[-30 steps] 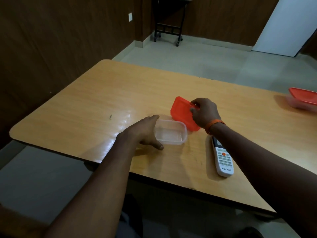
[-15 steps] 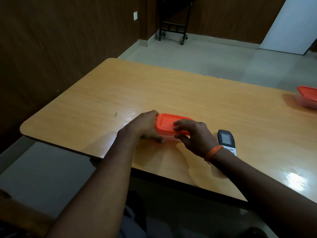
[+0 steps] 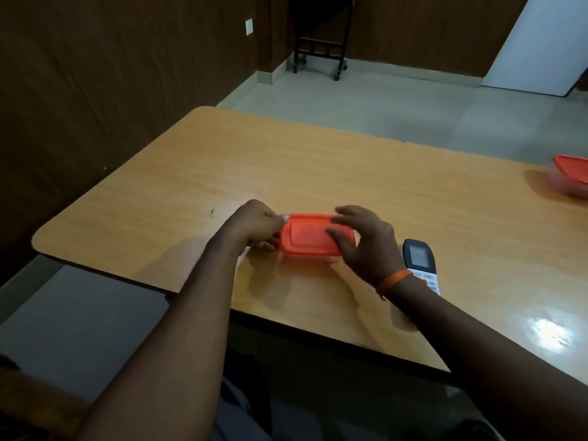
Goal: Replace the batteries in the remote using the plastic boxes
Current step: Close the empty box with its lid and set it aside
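A small clear plastic box with its orange lid (image 3: 310, 235) on top sits near the front edge of the wooden table (image 3: 350, 173). My left hand (image 3: 254, 224) grips the box's left end, thumb on the lid's corner. Resting on the lid's right end, my right hand (image 3: 366, 243) has its fingers spread over it. A white remote (image 3: 420, 259) with a dark screen lies just right of my right wrist, partly hidden by it. A second box with an orange lid (image 3: 572, 176) stands at the table's far right edge, cut off by the frame.
A black wheeled stand (image 3: 321, 49) is against the dark wood-panelled wall at the back. A white door (image 3: 537, 43) is at the upper right. The table's near edge runs just below my forearms.
The orange lid, held up in my right hand a second ago, now lies flat on the clear box. Both hands have closed in on the box's ends.
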